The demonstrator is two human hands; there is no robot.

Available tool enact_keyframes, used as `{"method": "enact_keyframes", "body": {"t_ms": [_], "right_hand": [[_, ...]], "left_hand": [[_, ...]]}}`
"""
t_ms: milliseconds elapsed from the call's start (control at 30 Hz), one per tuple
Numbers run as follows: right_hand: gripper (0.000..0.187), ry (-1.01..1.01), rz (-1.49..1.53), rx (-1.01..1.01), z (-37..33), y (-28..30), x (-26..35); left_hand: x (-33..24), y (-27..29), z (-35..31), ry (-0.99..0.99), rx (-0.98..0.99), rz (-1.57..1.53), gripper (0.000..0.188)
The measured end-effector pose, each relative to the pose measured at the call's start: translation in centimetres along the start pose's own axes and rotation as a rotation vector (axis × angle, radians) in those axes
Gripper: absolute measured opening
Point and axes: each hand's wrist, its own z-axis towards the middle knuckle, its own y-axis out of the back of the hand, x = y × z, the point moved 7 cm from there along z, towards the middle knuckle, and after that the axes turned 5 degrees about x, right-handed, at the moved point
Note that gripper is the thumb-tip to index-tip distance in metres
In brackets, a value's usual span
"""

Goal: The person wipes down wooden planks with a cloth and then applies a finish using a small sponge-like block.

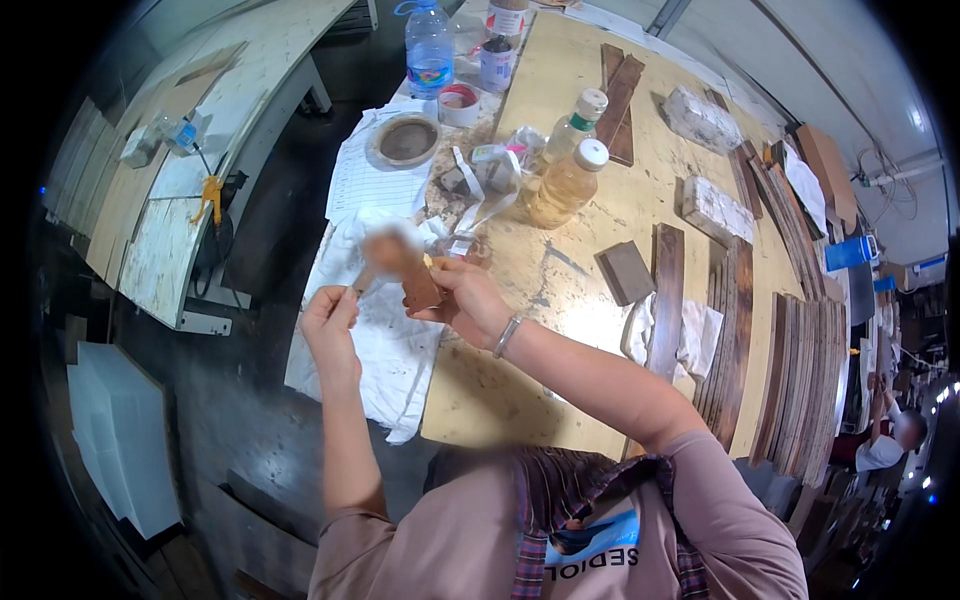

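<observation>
Both my hands are raised over a white cloth (385,345) at the table's left edge. My right hand (472,302) is closed on a brown flat piece (420,287) with an uneven lower edge; its upper part is smeared by a blur, so its kind does not show. My left hand (332,318) pinches a thin brownish strip (364,278) that runs up into the same blurred patch. Whether the strip and the piece are joined, I cannot tell. Behind the hands, a round dark dish (408,141) rests on a written paper sheet (350,185).
Two bottles (565,185) of yellowish liquid stand beyond my right hand, near white straps (485,190). A brown block (625,273), wrapped white bricks (715,208) and stacked wooden strips (800,380) lie to the right. A water bottle (429,55) and a tape roll (458,103) stand at the back.
</observation>
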Motion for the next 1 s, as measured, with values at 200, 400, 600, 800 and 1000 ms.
{"method": "enact_keyframes", "body": {"t_ms": [200, 400, 600, 800, 1000], "right_hand": [[0.024, -0.003, -0.011, -0.011, 1.1, 0.3, -0.7], [0.022, 0.014, -0.042, -0.016, 0.5, -0.1, 0.3], [0.02, 0.006, -0.039, -0.031, 0.0, -0.5, 0.3], [0.02, 0.023, -0.025, -0.037, 0.0, -0.3, 0.4], [0.021, 0.022, -0.044, -0.052, -0.1, 0.7, 0.3]], "left_hand": [[2.0, -1.0, -1.2, -0.046, 0.001, 0.059, 0.01], [1.3, -1.3, -1.9, -0.084, -0.026, 0.028, 0.009], [1.5, -1.1, -1.5, -0.135, -0.092, 0.098, 0.011], [2.8, -2.0, -1.3, -0.164, -0.047, 0.112, 0.011], [2.9, -2.8, -1.7, -0.12, 0.0, 0.049, 0.011]]}}
